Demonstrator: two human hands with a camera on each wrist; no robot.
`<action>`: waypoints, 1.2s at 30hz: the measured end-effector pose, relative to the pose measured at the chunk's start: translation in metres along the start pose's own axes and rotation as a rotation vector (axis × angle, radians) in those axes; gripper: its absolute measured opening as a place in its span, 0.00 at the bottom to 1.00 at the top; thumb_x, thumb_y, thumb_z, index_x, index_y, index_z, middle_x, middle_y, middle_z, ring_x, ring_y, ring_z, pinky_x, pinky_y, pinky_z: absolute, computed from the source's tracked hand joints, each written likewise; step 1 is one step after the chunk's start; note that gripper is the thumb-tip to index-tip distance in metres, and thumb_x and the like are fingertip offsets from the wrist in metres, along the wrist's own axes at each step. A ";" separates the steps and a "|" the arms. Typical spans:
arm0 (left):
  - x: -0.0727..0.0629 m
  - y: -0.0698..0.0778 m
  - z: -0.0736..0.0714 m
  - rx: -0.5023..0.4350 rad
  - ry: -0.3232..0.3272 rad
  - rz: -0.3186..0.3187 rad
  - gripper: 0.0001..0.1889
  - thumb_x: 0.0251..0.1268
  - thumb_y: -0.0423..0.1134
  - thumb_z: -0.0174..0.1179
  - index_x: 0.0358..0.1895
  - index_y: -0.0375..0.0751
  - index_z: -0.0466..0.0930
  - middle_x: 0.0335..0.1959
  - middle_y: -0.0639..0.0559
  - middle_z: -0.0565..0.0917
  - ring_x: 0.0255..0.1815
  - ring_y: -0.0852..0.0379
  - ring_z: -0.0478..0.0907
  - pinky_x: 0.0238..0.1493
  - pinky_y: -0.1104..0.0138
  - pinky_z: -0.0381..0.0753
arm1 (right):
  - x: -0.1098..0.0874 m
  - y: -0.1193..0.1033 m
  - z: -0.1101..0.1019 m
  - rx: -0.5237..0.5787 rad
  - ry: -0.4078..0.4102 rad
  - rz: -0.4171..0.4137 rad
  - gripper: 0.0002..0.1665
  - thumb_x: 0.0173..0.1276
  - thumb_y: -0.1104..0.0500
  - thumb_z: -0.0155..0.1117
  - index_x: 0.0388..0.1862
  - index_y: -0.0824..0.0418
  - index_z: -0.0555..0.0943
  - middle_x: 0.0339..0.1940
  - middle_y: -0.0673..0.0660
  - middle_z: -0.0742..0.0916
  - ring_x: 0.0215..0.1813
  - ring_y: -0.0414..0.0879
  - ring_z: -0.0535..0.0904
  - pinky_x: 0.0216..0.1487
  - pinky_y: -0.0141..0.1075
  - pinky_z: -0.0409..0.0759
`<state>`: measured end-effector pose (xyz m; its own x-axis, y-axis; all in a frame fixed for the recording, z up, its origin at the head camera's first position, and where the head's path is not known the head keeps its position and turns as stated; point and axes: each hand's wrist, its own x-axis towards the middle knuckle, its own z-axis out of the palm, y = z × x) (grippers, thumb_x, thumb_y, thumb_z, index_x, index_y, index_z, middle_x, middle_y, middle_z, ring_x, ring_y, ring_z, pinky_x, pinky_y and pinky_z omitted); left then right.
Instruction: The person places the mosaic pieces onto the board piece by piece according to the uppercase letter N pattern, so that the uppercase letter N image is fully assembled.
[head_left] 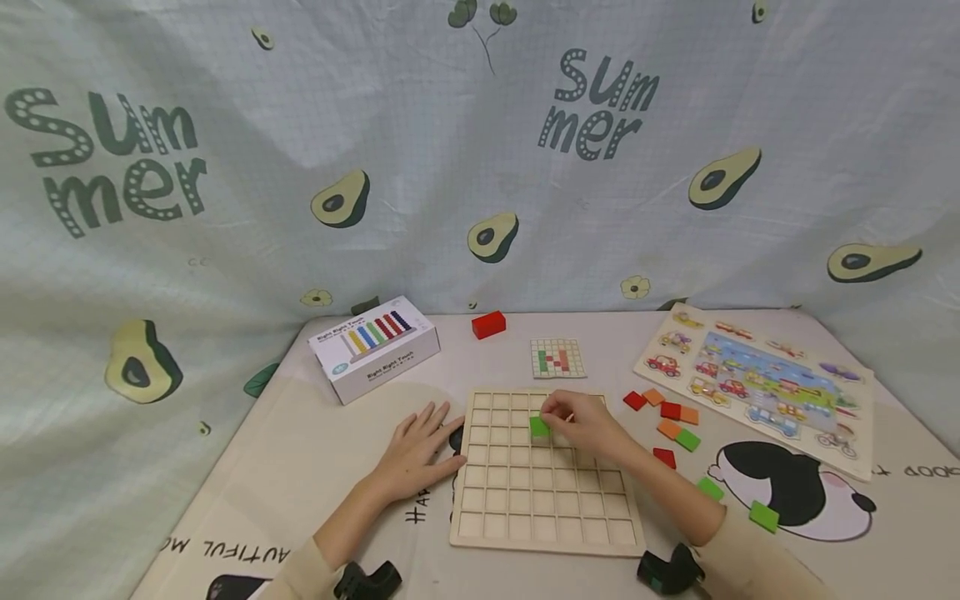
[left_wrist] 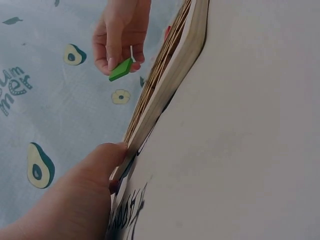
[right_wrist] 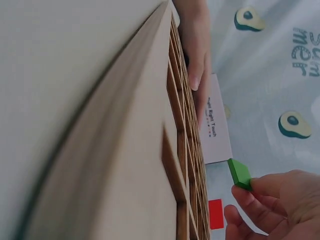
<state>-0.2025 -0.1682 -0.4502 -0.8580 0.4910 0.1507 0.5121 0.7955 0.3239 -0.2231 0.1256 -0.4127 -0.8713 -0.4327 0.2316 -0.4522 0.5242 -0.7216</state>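
Green tile [head_left: 538, 427] sits between the thumb and fingertips of the right hand [head_left: 585, 423], which are clamped on it, a little right of centre in the lower half of the head view. It is over the upper rows of a pale wooden grid board [head_left: 557, 528], and both wrist views show a gap between it and the board. The left hand [head_left: 420, 454], left of centre, lies palm down with its fingers straight and somewhat apart; its thumb touches the board's left edge.

To the right of the board, partly beside the right forearm, lie loose red tiles [head_left: 664, 457], orange tiles [head_left: 668, 429] and further green tiles [head_left: 764, 517]. Just above the board is a small pattern card [head_left: 557, 371] with a grid of coloured squares. A red block [head_left: 489, 325] stands at the table's far edge, up and left of the card. A white box [head_left: 390, 383] occupies the left of the table, and a picture puzzle [head_left: 780, 387] of vehicles the right. Behind hangs a pale curtain [head_left: 420, 108] printed with avocados.
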 end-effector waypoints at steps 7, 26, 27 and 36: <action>0.001 -0.003 -0.005 -0.032 -0.055 0.018 0.39 0.59 0.64 0.50 0.70 0.47 0.58 0.71 0.42 0.52 0.72 0.43 0.41 0.66 0.47 0.40 | -0.002 -0.006 -0.001 0.000 -0.008 -0.009 0.04 0.64 0.60 0.60 0.31 0.59 0.79 0.24 0.48 0.81 0.28 0.39 0.73 0.29 0.31 0.74; 0.001 -0.002 -0.003 0.023 -0.080 0.015 0.45 0.54 0.69 0.50 0.71 0.47 0.54 0.72 0.42 0.48 0.72 0.44 0.39 0.66 0.48 0.39 | -0.002 -0.026 0.011 -0.012 -0.021 -0.047 0.05 0.64 0.58 0.61 0.31 0.60 0.79 0.24 0.44 0.81 0.28 0.36 0.74 0.30 0.30 0.75; 0.001 -0.002 -0.003 0.025 -0.079 0.016 0.44 0.54 0.69 0.50 0.71 0.48 0.54 0.72 0.42 0.49 0.72 0.44 0.39 0.66 0.48 0.39 | 0.000 -0.026 0.012 -0.013 -0.021 -0.046 0.04 0.64 0.59 0.61 0.32 0.59 0.79 0.24 0.44 0.80 0.28 0.36 0.74 0.30 0.30 0.75; 0.000 0.001 -0.002 0.052 -0.050 0.025 0.39 0.60 0.66 0.45 0.71 0.48 0.55 0.72 0.42 0.50 0.72 0.43 0.41 0.66 0.47 0.41 | 0.009 -0.027 0.026 0.024 -0.022 0.013 0.02 0.64 0.61 0.60 0.34 0.58 0.80 0.25 0.47 0.81 0.28 0.40 0.74 0.26 0.31 0.73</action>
<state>-0.2022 -0.1685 -0.4486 -0.8427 0.5269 0.1106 0.5356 0.7998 0.2711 -0.2142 0.0886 -0.4080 -0.8725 -0.4420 0.2083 -0.4362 0.5124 -0.7397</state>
